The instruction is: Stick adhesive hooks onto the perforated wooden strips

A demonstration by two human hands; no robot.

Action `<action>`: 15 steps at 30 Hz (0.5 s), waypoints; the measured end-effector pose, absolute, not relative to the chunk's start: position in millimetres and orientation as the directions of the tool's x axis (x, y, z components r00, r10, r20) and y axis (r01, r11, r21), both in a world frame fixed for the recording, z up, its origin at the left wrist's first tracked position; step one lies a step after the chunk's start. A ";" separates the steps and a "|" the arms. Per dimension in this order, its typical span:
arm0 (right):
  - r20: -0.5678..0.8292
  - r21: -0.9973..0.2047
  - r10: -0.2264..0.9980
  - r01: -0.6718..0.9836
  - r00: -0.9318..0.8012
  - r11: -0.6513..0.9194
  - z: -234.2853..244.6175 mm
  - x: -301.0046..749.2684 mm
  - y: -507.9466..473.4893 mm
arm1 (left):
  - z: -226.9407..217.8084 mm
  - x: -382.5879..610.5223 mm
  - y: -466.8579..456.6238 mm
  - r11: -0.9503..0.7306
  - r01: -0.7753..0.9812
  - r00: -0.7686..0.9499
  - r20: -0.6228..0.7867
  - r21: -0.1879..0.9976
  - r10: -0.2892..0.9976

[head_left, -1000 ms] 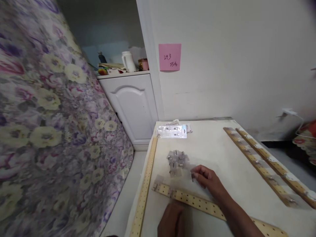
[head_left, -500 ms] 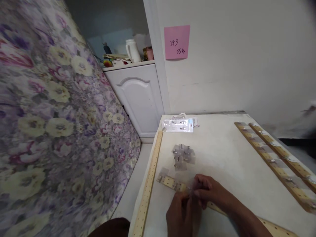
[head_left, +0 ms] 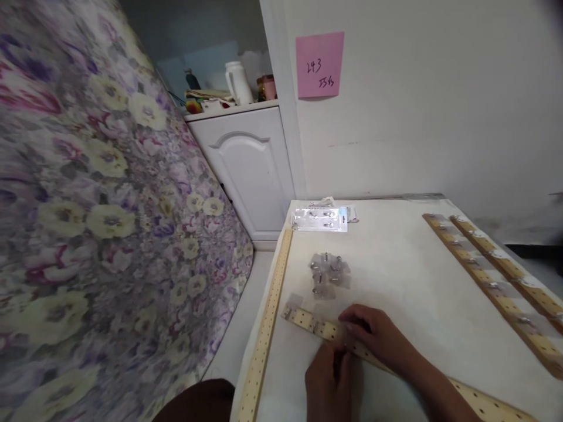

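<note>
Pale yellow and seemingly wooden, a perforated strip (head_left: 488,402) lay aslant across the near part of the white table (head_left: 396,252), passing beneath both hands. Hooked clear plates (head_left: 294,302) sat along its left end. Left hand (head_left: 328,378): fingers curled, thumb and forefinger close together at the strip's near edge; from where I stood, I could not tell whether they gripped it. Right hand (head_left: 380,337): fingers bent, half closed, tips at a clear plate (head_left: 345,335) over the strip; hold on it unclear. A loose pile of hooked plates (head_left: 328,275) lay just beyond. Handling, judged: strip light, stiff, perhaps slightly springy; best taken by its long edges, away from the plates. Plates thin, bendable, probably slippery; best pinched at the rim. Breakage seemed unlikely, creasing possible.
</note>
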State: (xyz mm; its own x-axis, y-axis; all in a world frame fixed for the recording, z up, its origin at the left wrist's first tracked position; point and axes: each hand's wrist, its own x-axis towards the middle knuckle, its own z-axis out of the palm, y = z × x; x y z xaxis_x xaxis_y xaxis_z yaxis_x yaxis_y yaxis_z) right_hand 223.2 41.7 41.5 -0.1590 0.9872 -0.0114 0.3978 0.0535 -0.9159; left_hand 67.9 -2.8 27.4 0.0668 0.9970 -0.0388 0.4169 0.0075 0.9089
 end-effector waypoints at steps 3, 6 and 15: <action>-0.017 -0.911 0.986 0.409 -0.164 0.052 36.7 223.8 42.8 | 20.5 67.0 -3.9 -0.014 0.455 0.090 -0.031 0.890 0.995; -0.033 -0.922 0.983 0.386 -0.183 0.041 32.6 225.7 44.5 | 13.5 64.0 -6.7 -0.041 0.464 0.102 -0.008 0.885 0.995; -0.074 -0.923 0.974 0.385 -0.213 0.014 31.8 229.3 47.1 | 4.6 56.6 -12.6 -0.255 0.484 0.200 0.178 0.837 0.963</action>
